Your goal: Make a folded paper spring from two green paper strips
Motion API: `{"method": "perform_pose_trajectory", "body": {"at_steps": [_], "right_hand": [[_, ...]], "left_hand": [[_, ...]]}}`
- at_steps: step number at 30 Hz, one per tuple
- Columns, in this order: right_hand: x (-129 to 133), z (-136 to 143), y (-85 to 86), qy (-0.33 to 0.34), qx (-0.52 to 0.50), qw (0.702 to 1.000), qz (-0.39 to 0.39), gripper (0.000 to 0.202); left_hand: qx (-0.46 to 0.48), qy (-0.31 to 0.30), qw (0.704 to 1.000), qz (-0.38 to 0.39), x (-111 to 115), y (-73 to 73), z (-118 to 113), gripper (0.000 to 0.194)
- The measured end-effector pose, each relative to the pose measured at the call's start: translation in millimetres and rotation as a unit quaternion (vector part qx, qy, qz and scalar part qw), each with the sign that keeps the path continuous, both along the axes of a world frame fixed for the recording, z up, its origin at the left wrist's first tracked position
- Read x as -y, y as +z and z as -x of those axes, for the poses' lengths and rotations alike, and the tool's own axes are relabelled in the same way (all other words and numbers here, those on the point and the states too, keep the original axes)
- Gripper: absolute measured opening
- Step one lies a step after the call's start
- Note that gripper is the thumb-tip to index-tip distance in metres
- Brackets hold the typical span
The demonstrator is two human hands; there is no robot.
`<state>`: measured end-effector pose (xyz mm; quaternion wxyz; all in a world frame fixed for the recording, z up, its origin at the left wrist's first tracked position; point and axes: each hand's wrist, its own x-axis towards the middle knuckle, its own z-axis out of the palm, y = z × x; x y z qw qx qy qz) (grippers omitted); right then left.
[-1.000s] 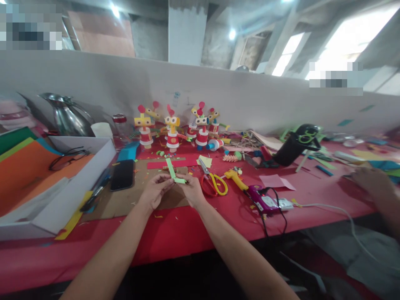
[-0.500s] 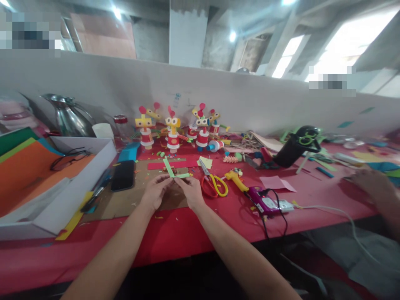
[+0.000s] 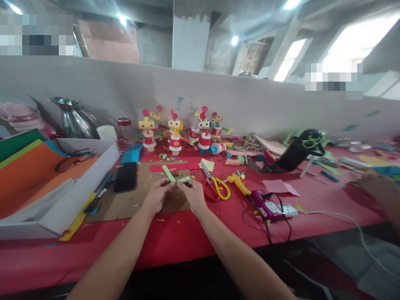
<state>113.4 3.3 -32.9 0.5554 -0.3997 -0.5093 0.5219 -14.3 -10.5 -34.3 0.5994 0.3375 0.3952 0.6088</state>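
Note:
Both hands meet over a brown cardboard sheet (image 3: 125, 205). My left hand (image 3: 158, 194) and my right hand (image 3: 193, 195) are closed, fingertips pinching light green paper strips (image 3: 168, 173) where the strips meet at an angle. One strip points up and left, the other to the right. Just beyond them lies a small folded paper spring (image 3: 174, 172), close to a red paper strip (image 3: 162, 167). Scissors (image 3: 215, 185) with red and yellow handles rest open to the right of my right hand, their blades over a pale yellow paper piece (image 3: 209, 165).
Several paper-and-cup figures (image 3: 175, 143) stand at the back. A phone (image 3: 125, 177) and a white box (image 3: 50, 216) of coloured paper lie left. On the right are a yellow glue gun (image 3: 239, 183), a purple power strip (image 3: 265, 206), a black container (image 3: 295, 154) and another person's hand (image 3: 371, 183).
The view has shifted slightly, so the table scene sits a little lower and further right. My hands still pinch the green strips, whose left one now leans further left.

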Motion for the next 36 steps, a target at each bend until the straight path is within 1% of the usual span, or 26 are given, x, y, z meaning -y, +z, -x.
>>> {"method": "perform_pose_trajectory", "body": {"at_steps": [2, 5, 8, 11, 15, 17, 19, 21, 23, 24, 26, 31, 34, 36], "right_hand": [[0, 0, 1.8, 0.012, -0.017, 1.0, 0.01, 0.017], [-1, -1, 2.9, 0.04, -0.085, 0.995, 0.029, 0.019], [-4, -2, 1.0, 0.022, -0.114, 0.993, 0.034, 0.019], [-4, -3, -1.2, 0.004, -0.059, 0.998, -0.008, 0.021], [0, -2, -0.7, 0.029, 0.019, 0.996, -0.081, 0.027], [2, -1, 0.6, 0.048, 0.039, 0.992, -0.112, 0.034], [4, -1, 1.3, 0.049, 0.074, 0.986, -0.142, 0.038], [5, -1, 0.8, 0.023, 0.13, 0.977, -0.17, 0.031], [4, -1, -1.0, -0.011, 0.176, 0.967, -0.184, 0.02], [4, -1, -2.2, -0.02, 0.187, 0.965, -0.183, 0.018], [1, 0, -4.7, -0.015, 0.181, 0.968, -0.171, 0.017], [-3, 2, -8.4, 0.009, 0.095, 0.987, -0.13, 0.012], [-1, 3, -7.5, 0.067, 0.039, 0.996, -0.048, 0.018], [1, 2, -5.3, 0.106, 0.001, 0.994, -0.002, 0.023]], "left_hand": [[0.003, 0.0, 1.0, 0.0, 0, -0.6, 0, 0.022], [0.042, 0.006, 0.999, 0.003, -1, 0.3, -1, 0.02], [0.105, 0.026, 0.994, 0.021, -2, 3.9, 1, 0.014], [0.161, 0.036, 0.986, 0.037, -1, 8.9, 5, 0.008], [0.209, 0.029, 0.977, 0.043, 0, 11.7, 10, 0.008], [0.198, 0.021, 0.979, 0.029, 0, 10.2, 8, 0.009], [0.164, -0.001, 0.986, 0.008, 1, 7.2, 3, 0.014], [0.117, -0.02, 0.993, -0.005, 2, 3.9, -2, 0.019], [0.074, -0.013, 0.997, -0.01, 2, 1.4, -5, 0.022], [0.057, -0.002, 0.998, -0.013, 2, 0.7, -6, 0.022], [0.034, 0.026, 0.999, -0.022, 2, 0.7, -6, 0.024], [-0.002, 0.068, 0.997, -0.038, 3, 3.7, -4, 0.024], [-0.018, 0.075, 0.996, -0.049, 3, 3.5, -4, 0.022], [-0.021, 0.059, 0.996, -0.057, 5, 3.3, -5, 0.02]]}}
